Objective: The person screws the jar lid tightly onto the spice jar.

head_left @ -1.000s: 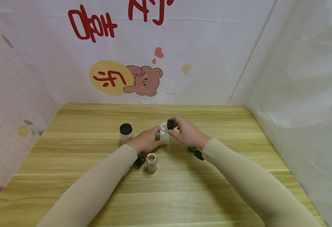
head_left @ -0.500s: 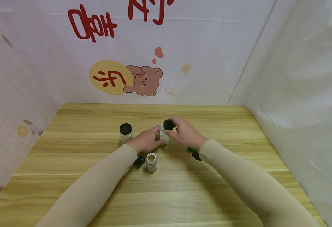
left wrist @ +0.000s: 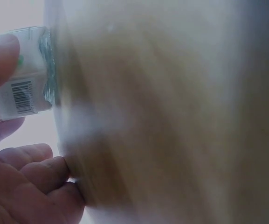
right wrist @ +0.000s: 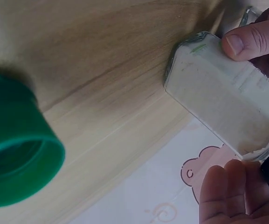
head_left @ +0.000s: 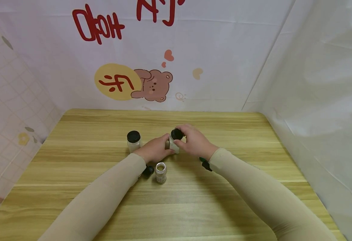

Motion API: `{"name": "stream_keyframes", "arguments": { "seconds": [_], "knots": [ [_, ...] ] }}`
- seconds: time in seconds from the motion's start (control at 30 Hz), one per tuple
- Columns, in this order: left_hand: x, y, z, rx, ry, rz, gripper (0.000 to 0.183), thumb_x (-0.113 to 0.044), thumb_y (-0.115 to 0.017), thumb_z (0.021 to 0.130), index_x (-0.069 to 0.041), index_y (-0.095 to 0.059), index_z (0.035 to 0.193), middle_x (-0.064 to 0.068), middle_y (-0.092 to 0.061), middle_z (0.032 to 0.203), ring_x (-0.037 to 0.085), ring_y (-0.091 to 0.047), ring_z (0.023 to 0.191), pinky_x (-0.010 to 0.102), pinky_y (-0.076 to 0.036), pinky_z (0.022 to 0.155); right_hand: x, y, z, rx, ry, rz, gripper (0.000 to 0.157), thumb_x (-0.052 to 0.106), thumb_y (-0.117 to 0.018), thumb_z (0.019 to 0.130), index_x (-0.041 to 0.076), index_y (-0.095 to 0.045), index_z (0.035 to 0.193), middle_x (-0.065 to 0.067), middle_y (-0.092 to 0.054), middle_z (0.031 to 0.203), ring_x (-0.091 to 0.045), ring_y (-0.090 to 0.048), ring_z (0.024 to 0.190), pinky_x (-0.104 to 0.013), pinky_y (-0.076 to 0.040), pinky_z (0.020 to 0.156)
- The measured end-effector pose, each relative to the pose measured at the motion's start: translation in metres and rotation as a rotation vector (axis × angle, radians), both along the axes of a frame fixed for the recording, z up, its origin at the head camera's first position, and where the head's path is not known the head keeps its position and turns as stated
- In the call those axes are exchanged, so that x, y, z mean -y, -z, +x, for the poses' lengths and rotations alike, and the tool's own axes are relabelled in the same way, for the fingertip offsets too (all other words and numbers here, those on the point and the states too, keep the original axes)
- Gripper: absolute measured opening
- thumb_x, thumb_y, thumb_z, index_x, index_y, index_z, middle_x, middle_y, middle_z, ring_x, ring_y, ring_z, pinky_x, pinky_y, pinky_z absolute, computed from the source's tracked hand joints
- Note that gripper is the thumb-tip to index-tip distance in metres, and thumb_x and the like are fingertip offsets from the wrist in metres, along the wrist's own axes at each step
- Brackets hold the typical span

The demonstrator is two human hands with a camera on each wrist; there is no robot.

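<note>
Glass jar [head_left: 174, 147] clamped in my left hand [head_left: 155, 149]; right hand [head_left: 195, 142] pinches black lid [head_left: 176, 134] at jar's mouth; uncapped bottle [head_left: 161, 174] nearer me than jar.

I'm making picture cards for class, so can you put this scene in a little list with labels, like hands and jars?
Left hand: grips a clear jar
Right hand: holds a black lid at that jar's top; can't tell if it's tight
Other jars: a black-topped jar left of the held one; a small open jar nearer the camera
Near right sleeve: green thing with a round opening
Table: wood-patterned
Behind table: bear picture
</note>
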State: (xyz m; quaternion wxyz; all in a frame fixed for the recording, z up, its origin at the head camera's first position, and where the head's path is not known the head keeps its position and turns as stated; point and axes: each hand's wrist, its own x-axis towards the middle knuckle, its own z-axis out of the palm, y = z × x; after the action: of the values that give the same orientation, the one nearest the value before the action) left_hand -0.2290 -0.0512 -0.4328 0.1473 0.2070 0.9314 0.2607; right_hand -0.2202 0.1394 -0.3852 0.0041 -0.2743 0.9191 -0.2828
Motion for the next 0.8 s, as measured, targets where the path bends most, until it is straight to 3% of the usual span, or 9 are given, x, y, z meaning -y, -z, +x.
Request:
{"name": "stream_keyframes", "arguments": {
  "seconds": [0.33, 0.67, 0.8],
  "knots": [
    [0.0004, -0.0005, 0.0006, 0.005, 0.002, -0.008, 0.049, -0.048, -0.060, 0.086, -0.033, -0.038, 0.127, -0.003, -0.058, 0.116, 0.015, -0.056, 0.109, 0.040, -0.046, 0.091, 0.0020, -0.0017, 0.0002, -0.013, 0.005, 0.066, 0.046, 0.032, -0.062, 0.088, 0.011, -0.051, 0.127, -0.002, -0.053, 0.118, -0.013, -0.053, 0.107, -0.030, -0.045, 0.093],
    [0.0001, 0.0000, 0.0001, 0.011, -0.003, -0.008, 0.049, -0.047, -0.061, 0.086, -0.034, -0.038, 0.127, -0.003, -0.057, 0.118, 0.016, -0.054, 0.112, 0.040, -0.044, 0.094, 0.0019, -0.0064, -0.0017, 0.000, -0.021, 0.102, 0.036, 0.032, -0.061, 0.088, 0.015, -0.054, 0.119, 0.002, -0.052, 0.110, -0.010, -0.053, 0.099, -0.027, -0.047, 0.085],
    [-0.0006, -0.0018, 0.0009, 0.019, 0.002, -0.015, 0.050, -0.046, -0.060, 0.087, -0.033, -0.037, 0.129, -0.002, -0.057, 0.121, 0.017, -0.054, 0.113, 0.040, -0.045, 0.093, 0.0020, -0.0087, -0.0027, 0.001, -0.037, 0.124, 0.033, 0.033, -0.060, 0.088, 0.016, -0.055, 0.116, 0.003, -0.051, 0.105, -0.015, -0.055, 0.093, -0.026, -0.047, 0.078]
  ]
}}
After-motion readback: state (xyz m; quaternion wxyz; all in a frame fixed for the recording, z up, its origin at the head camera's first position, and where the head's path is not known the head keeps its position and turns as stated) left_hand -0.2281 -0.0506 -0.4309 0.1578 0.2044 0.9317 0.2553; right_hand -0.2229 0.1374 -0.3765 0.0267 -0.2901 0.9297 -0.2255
